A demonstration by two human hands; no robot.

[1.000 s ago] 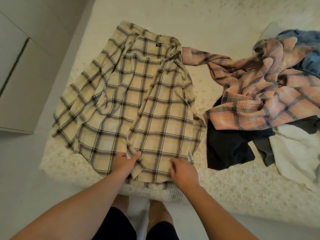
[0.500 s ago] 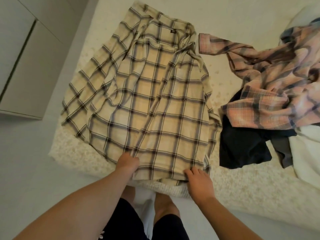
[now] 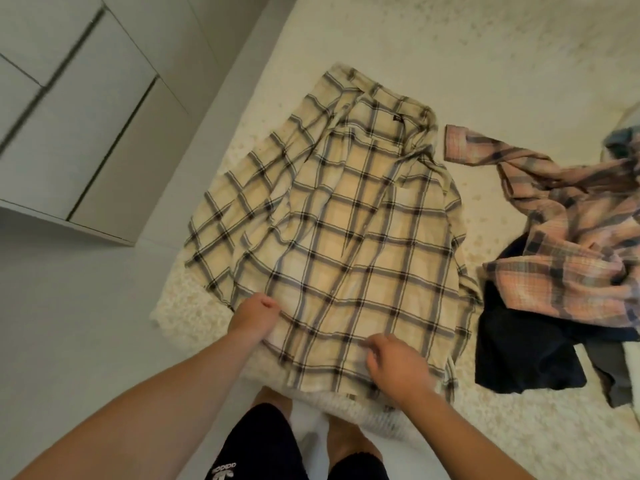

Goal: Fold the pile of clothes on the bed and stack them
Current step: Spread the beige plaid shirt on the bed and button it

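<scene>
- Your right hand (image 3: 398,367) has slid in along the hem from the shirt's near right corner toward the middle, and your left hand (image 3: 254,315) has crept out toward the left edge of the body panel.
- Both hands are low on the cream plaid shirt (image 3: 346,244), which lies spread front-up at the near corner of the bed (image 3: 450,46), collar away from you.
- Left fingers are tucked down into the cloth; you seem to be pinching the fabric there, though the fingertips are hidden.
- Right fingers are curled, thumb and forefinger nipping a small fold near the hem.
- Hem looks flatter and squarer now, so I'd call this the last of the smoothing, with no fold made yet.
- Left sleeve is fanned out wide and should probably come in first.
- Waiting on your right: the pink plaid shirt (image 3: 568,237) rumpled over a dark navy garment (image 3: 519,351), well apart from your hands.
</scene>
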